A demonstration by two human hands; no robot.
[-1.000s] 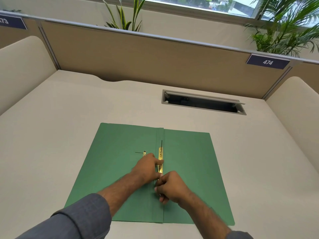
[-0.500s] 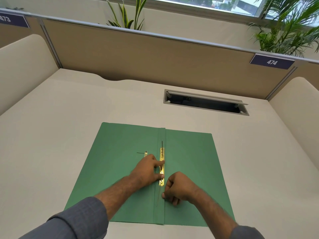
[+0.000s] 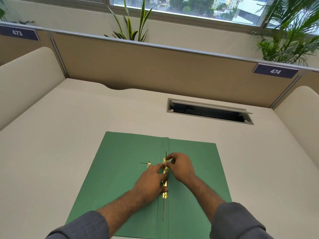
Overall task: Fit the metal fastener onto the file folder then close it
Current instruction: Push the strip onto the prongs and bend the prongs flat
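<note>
Desk [image 3: 51,152], one, cream, walled by tan partitions

Number plates, two: "473" [image 3: 17,32] at 10 o'clock, "474" [image 3: 275,71] at 2 o'clock

Plants, two behind the partition: a sword-leaved one [image 3: 131,23] at 12 o'clock, a palm [image 3: 290,35] at 2 o'clock

Cable hatch [image 3: 209,111], one, lid raised, at 1 o'clock of the folder

File folder [image 3: 117,178], one, green, lying open and flat at desk centre, spine crease running 12 to 6 o'clock

Small brass piece [image 3: 148,164], one, loose on the folder's left leaf, a thin dark line beside it; what it is cannot be told

Left hand [image 3: 151,184], one, palm down at the crease, fingers spread flat and pressing on the fastener's middle; grips nothing

Metal fastener [image 3: 165,194], one brass strip lying along the crease; one thin prong shows past its 12 o'clock end, one thin rod past its 6 o'clock end

Right hand [image 3: 181,167], one, at the strip's 12 o'clock end, thumb and forefinger pinched close on the brass there, other fingers curled

Sleeves, two, grey, at 6 o'clock
</note>
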